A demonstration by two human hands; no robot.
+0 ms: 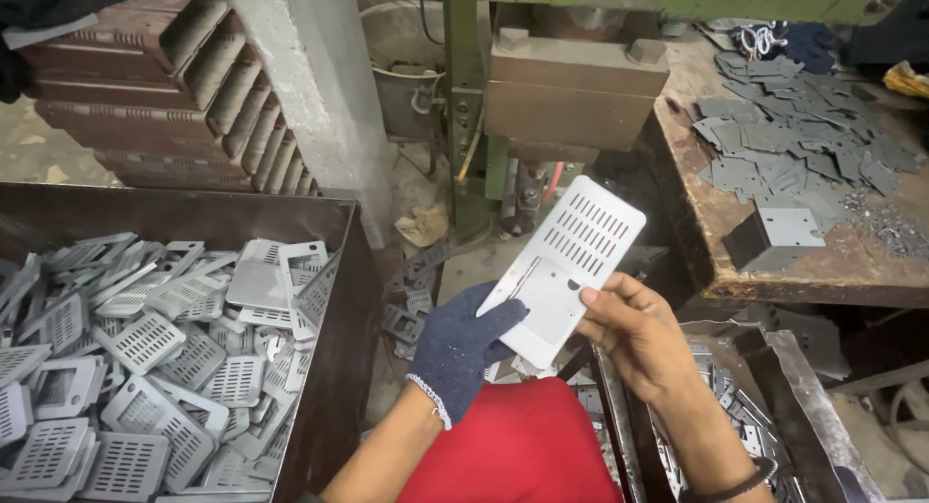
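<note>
A flat silver metal plate (571, 261) with rows of punched slots at its upper end is held up in the middle of the view, tilted to the right. My left hand (463, 346), in a dark blue knit glove, pinches its lower left edge with the thumb on the face. My bare right hand (634, 331) grips the plate's lower right edge, thumb on top. Both hands are over my red-clad lap (523, 445).
A dark metal bin (334, 300) at the left holds several slotted plates (145, 358). A green press (571, 87) stands behind. A worn bench (735, 261) at the right carries grey offcuts (794, 135). A tray of small parts (735, 406) sits at my right.
</note>
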